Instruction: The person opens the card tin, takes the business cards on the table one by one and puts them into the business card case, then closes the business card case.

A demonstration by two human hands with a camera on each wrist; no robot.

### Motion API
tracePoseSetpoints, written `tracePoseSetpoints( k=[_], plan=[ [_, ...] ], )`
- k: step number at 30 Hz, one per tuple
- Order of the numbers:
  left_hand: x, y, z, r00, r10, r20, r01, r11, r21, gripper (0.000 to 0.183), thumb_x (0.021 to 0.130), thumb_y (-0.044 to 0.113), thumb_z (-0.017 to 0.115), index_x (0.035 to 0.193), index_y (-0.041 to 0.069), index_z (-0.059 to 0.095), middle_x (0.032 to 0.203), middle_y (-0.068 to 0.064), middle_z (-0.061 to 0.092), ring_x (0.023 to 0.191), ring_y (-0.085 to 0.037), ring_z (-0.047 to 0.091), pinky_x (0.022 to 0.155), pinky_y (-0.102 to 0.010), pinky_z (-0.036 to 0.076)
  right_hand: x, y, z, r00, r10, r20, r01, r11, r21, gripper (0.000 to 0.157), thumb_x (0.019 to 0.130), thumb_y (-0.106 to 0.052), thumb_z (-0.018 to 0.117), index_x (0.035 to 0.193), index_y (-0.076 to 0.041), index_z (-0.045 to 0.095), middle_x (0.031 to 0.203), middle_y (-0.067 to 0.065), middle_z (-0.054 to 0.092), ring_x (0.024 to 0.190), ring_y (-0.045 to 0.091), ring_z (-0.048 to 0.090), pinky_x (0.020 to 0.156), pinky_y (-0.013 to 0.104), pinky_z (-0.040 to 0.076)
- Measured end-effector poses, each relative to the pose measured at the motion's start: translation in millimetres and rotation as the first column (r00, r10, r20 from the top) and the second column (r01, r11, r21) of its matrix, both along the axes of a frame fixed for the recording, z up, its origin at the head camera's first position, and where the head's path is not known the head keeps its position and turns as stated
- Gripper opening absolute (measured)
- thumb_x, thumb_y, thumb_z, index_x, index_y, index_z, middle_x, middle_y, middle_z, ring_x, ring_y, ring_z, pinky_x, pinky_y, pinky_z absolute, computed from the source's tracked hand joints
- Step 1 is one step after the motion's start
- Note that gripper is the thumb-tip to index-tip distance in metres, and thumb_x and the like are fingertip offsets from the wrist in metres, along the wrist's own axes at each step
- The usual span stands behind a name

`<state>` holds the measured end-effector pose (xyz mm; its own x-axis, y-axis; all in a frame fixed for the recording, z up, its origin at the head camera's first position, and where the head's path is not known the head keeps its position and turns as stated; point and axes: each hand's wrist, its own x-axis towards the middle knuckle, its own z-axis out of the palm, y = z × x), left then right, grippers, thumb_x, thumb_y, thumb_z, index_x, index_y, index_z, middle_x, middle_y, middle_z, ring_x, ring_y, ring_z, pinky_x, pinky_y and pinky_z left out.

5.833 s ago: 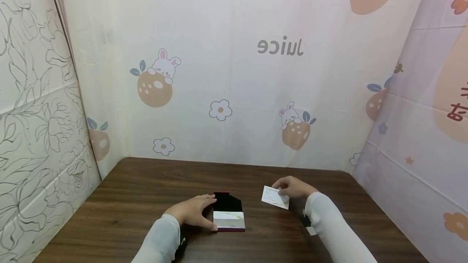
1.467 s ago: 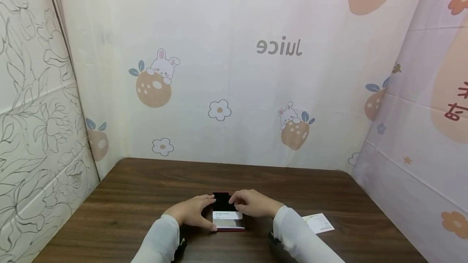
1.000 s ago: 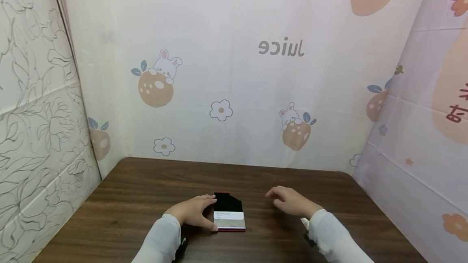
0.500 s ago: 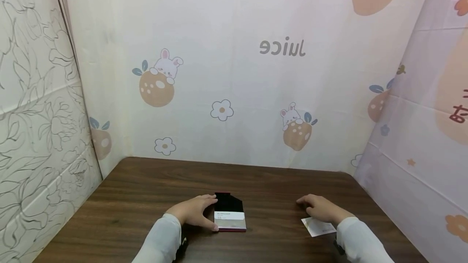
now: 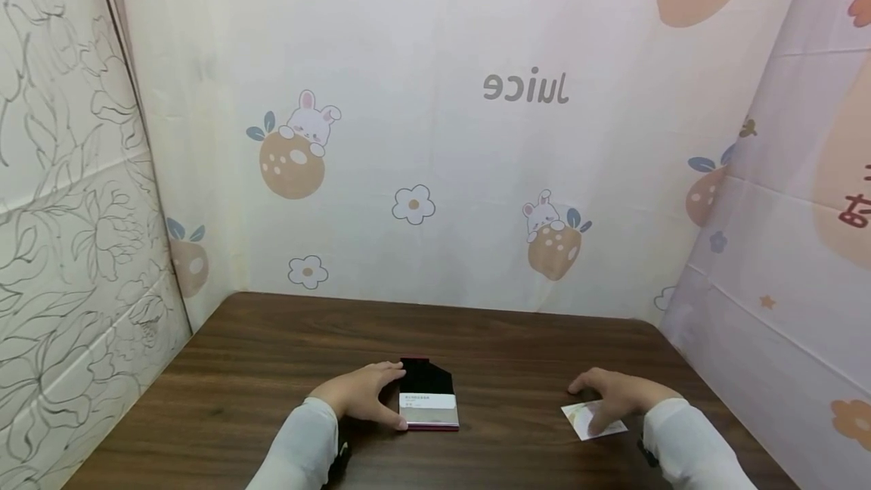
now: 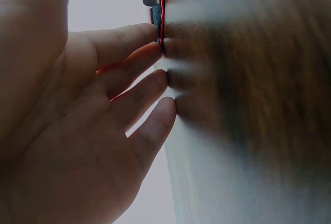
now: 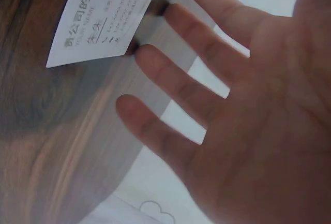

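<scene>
An open card case (image 5: 425,378) lies on the table, its black lined flap folded back and a white card (image 5: 427,401) showing in its near half. My left hand (image 5: 361,393) holds the case by its left side, thumb at the near corner and forefinger at the far one. In the left wrist view several fingertips rest along the case's red edge (image 6: 163,6) and the wood. To the right a white business card (image 5: 577,416) lies flat. My right hand (image 5: 615,392) is over it, thumb on the card, fingers (image 7: 186,79) extended past its far edge.
The brown wooden table (image 5: 306,324) ends at a pale wall curtain (image 5: 435,248) printed with rabbits and strawberries. A white floral curtain (image 5: 82,233) hangs at the left, another printed one (image 5: 782,271) at the right.
My right hand earlier held a card right of the case, then worked at the case. It has since moved right to the loose card. The left hand has stayed on the case.
</scene>
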<state>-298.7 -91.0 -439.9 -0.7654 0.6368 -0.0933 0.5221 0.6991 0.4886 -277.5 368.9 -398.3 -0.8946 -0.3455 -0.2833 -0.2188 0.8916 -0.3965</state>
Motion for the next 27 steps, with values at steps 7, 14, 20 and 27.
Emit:
tracePoseSetpoints(
  k=[7, 14, 20, 27],
  plan=[
    [-0.2, 0, -0.4, 1.000, -0.001, 0.004, 0.001, 1.000, -0.002, 0.090, 0.071, 0.060, 0.069, 0.142, 0.012, 0.039, 0.149, -0.009, 0.033, 0.134, -0.028, 0.027, 0.105, -0.054, 0.032, 0.6, -4, -0.2, 0.999, -0.033, -0.016, 0.034, 0.998, 0.047, 0.058, 0.052, -0.013, 0.088, 0.100, -0.017, 0.055, 0.103, 0.007, 0.049, 0.097, 0.030, 0.047, 0.084, 0.057, 0.044],
    [1.0, 0, -0.1, 1.000, 0.006, 0.005, -0.006, 1.000, -0.004, 0.090, 0.071, 0.060, 0.069, 0.142, 0.012, 0.039, 0.148, -0.009, 0.034, 0.134, -0.029, 0.026, 0.105, -0.055, 0.031, -0.6, -5, -1.5, 0.999, -0.024, -0.022, 0.025, 0.998, 0.056, 0.050, 0.052, -0.013, 0.088, 0.090, -0.017, 0.055, 0.097, 0.006, 0.047, 0.091, 0.026, 0.047, 0.079, 0.052, 0.045],
    [1.2, 0, -0.2, 1.000, 0.009, 0.002, -0.009, 1.000, -0.003, 0.090, 0.071, 0.060, 0.069, 0.141, 0.012, 0.040, 0.148, -0.009, 0.034, 0.134, -0.029, 0.027, 0.105, -0.055, 0.031, -1.7, 1, -4.1, 0.999, 0.012, -0.050, -0.010, 0.999, 0.043, 0.045, 0.054, -0.018, 0.088, 0.085, -0.016, 0.054, 0.092, 0.006, 0.046, 0.086, 0.024, 0.046, 0.074, 0.047, 0.045],
    [1.1, 0, 0.0, 1.000, 0.007, 0.002, -0.007, 1.000, -0.008, 0.090, 0.071, 0.060, 0.070, 0.141, 0.012, 0.040, 0.148, -0.009, 0.034, 0.133, -0.028, 0.027, 0.105, -0.054, 0.032, -5.2, 7, -11.8, 0.990, 0.044, -0.132, -0.045, 0.999, -0.001, 0.046, 0.057, -0.026, 0.086, 0.084, -0.014, 0.051, 0.084, 0.004, 0.050, 0.076, 0.021, 0.046, 0.065, 0.040, 0.041]
  ],
)
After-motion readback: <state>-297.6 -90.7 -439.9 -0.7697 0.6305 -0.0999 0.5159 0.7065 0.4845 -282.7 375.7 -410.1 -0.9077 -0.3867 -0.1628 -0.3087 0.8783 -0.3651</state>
